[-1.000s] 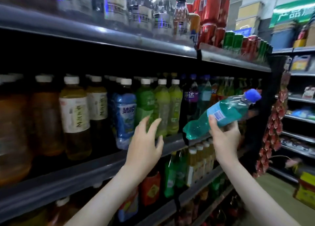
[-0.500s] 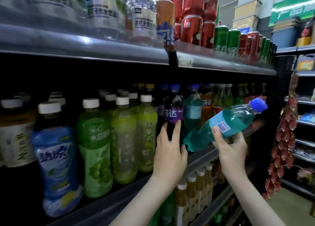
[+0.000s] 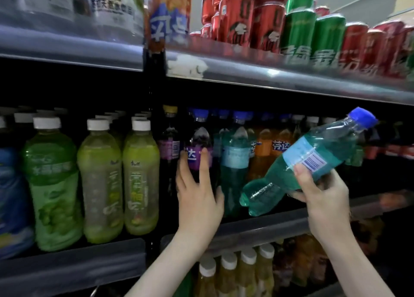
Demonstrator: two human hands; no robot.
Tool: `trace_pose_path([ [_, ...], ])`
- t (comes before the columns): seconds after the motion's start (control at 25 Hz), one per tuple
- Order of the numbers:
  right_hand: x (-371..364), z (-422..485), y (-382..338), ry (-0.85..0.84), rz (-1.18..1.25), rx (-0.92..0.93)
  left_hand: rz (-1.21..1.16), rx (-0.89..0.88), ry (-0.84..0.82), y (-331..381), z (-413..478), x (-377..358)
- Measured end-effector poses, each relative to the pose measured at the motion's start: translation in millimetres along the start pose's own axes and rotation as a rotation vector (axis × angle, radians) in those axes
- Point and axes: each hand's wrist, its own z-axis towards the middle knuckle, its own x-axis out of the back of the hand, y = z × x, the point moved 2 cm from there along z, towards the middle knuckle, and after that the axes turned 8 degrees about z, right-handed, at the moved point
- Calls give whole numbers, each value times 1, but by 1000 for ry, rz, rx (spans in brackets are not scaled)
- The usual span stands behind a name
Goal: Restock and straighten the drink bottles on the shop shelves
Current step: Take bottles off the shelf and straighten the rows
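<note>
Left hand (image 3: 198,196) raised, fingers spread around the purple-labelled bottle (image 3: 200,155) on the middle shelf (image 3: 257,226). Right hand (image 3: 322,198) closed around a tilted teal bottle (image 3: 311,160), blue cap up-right, off the shelf. Alongside: green tea bottles (image 3: 98,180). Above, blurred cans (image 3: 264,21), probably soda.

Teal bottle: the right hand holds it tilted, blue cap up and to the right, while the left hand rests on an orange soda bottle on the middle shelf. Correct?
Not quite. The head view shows the left hand on a purple-labelled dark soda bottle, not an orange one. The rest stands: the right hand holds the teal bottle tilted, blue cap up and to the right.
</note>
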Motion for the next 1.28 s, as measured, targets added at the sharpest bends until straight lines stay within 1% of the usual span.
trace_pose_path([
  [0.08, 16, 10, 2, 8, -46, 25, 101, -23, 70, 8, -2, -8],
  [0.16, 21, 19, 7, -2, -150, 46, 224, -130, 103, 22, -2, -18],
  [0.24, 16, 30, 19, -43, -265, 54, 374, -229, 96, 36, 2, -34],
  [0.32, 5, 39, 34, -107, -361, 24, 488, -235, 83, 43, 7, -47],
  [0.4, -9, 47, 51, -164, -400, -51, 527, -208, 82, 40, 12, -54],
  [0.48, -23, 54, 64, -227, -382, -121, 538, -201, 95, 36, 14, -54],
  [0.72, -28, 48, 88, -523, -383, -212, 582, -239, 126, 25, 11, -46],
  [0.8, -26, 45, 92, -537, -369, -208, 603, -256, 117, 23, 7, -46],
  [0.88, -28, 41, 94, -506, -355, -156, 613, -269, 96, 25, 6, -44],
  [0.96, -30, 31, 96, -466, -352, -49, 603, -270, 93, 27, 4, -39],
  [1.0, -29, 21, 97, -442, -387, 7, 573, -261, 96, 28, 0, -35],
  [1.12, -23, -27, 92, -362, -581, 179, 330, -220, 121, 24, -29, -18],
  [1.16, -22, -48, 88, -355, -601, 238, 244, -219, 118, 18, -45, -10],
  [1.2, -22, -73, 86, -373, -586, 265, 178, -219, 103, 10, -64, -1],
  [1.28, -31, -126, 83, -481, -536, 257, 77, -192, 28, -11, -106, 20],
])
